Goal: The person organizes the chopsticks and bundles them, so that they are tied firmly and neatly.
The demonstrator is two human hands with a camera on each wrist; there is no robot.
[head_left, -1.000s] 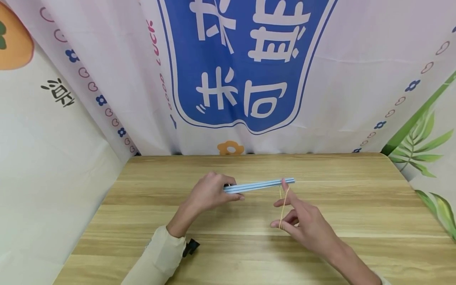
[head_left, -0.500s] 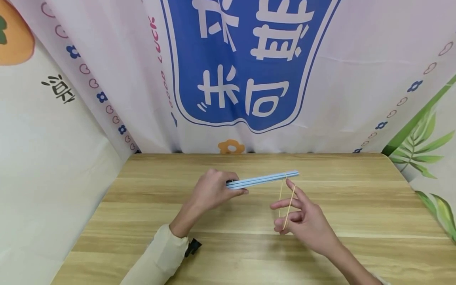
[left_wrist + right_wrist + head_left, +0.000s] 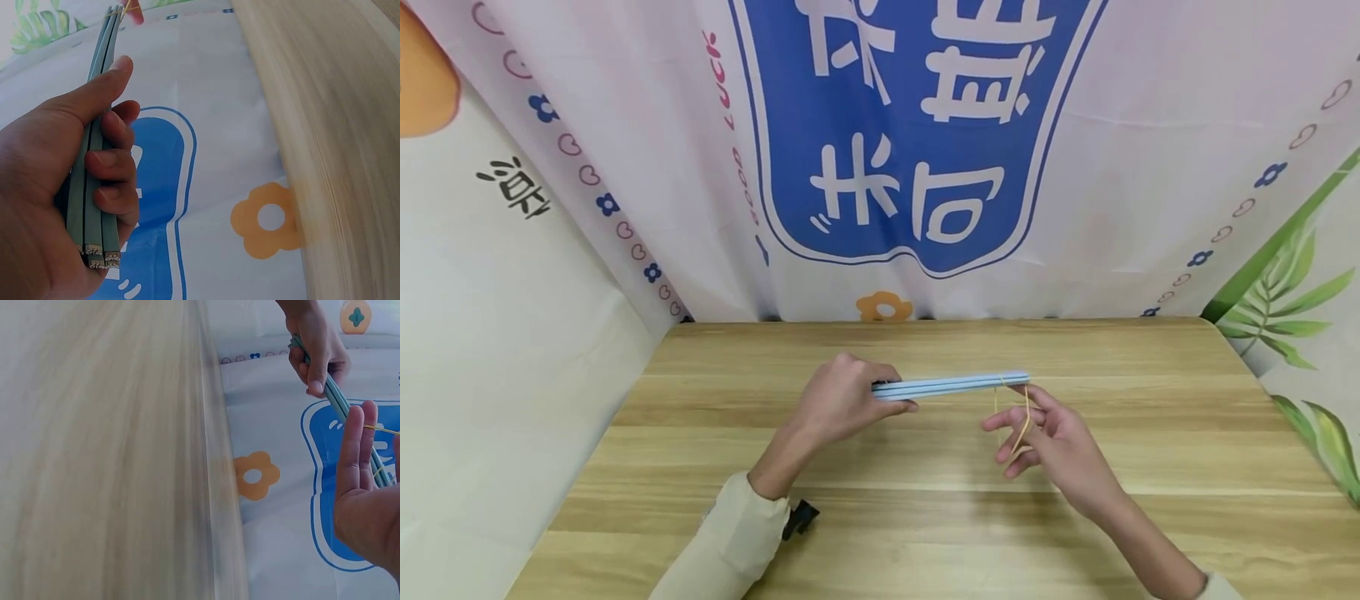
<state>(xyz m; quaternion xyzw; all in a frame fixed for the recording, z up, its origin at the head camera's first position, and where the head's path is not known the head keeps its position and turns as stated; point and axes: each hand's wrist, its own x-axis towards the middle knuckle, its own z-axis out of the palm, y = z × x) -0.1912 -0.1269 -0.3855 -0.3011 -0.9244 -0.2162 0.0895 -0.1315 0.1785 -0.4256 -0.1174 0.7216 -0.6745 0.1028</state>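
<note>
A bundle of light blue chopsticks (image 3: 947,386) is held above the table in my left hand (image 3: 842,404), its far end pointing right. In the left wrist view the left fingers wrap round the chopsticks (image 3: 94,219), whose patterned square ends show below the palm. A thin yellow rubber band (image 3: 1027,412) loops over the bundle close to its right end. From there it stretches to my right hand (image 3: 1067,450), which hooks it on its fingers. The right index fingertip is at the bundle's tip. Against the fingers, the rubber band (image 3: 378,427) shows in the right wrist view.
The wooden table (image 3: 880,542) spreads below both hands. A printed curtain (image 3: 1120,208) with a blue panel hangs right behind its back edge. A small black object (image 3: 801,518) sticks out by the left sleeve (image 3: 730,533).
The rubber band now loops over the chopsticks' right end. The right index finger has moved to the tip and the thumb has drawn up nearer to it. The left hand keeps its grip.
</note>
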